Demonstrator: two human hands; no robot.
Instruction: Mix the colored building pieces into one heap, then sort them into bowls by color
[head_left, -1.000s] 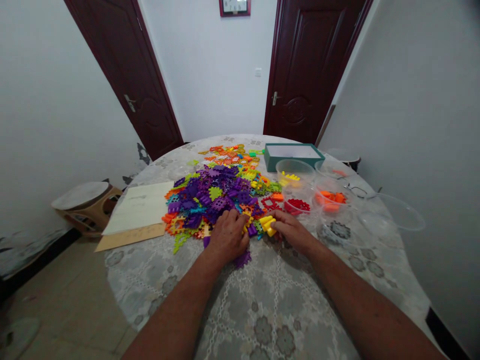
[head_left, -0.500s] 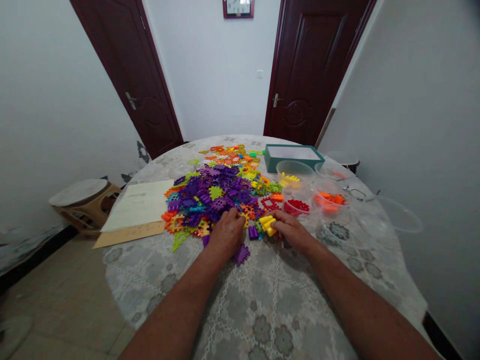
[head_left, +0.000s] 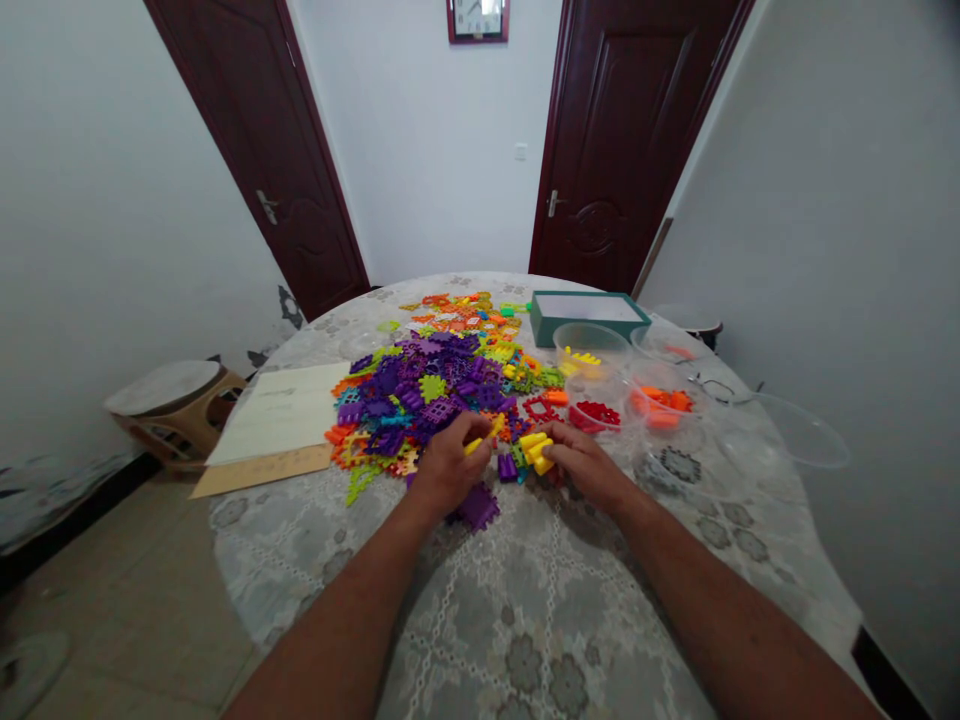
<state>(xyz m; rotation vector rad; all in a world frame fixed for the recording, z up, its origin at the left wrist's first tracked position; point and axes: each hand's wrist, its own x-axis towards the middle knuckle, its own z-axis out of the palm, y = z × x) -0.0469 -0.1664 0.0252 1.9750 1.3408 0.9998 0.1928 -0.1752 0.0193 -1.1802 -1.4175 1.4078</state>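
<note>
My left hand (head_left: 450,462) is closed on a yellow plastic building piece (head_left: 487,436) at the near edge of a heap of mostly purple building pieces (head_left: 431,375). My right hand (head_left: 579,462) is shut on yellow building pieces (head_left: 536,452), ridged and clustered at the fingertips. Between the hands lies a small purple piece (head_left: 508,467). A flat purple piece with a toothed edge (head_left: 478,508) rests on the tablecloth below my left hand.
To the right stand clear plastic tubs; one tub (head_left: 592,345) has yellow pieces, another holds orange pieces (head_left: 661,405), another red pieces (head_left: 595,416). Behind them is a green box (head_left: 589,312). Paper (head_left: 281,415) lies at left, glasses (head_left: 716,388) at far right.
My left hand has drawn back a little from the heap and turned, bringing a yellow piece into view in its fingers. My right hand stays nearly still with its yellow pieces.
</note>
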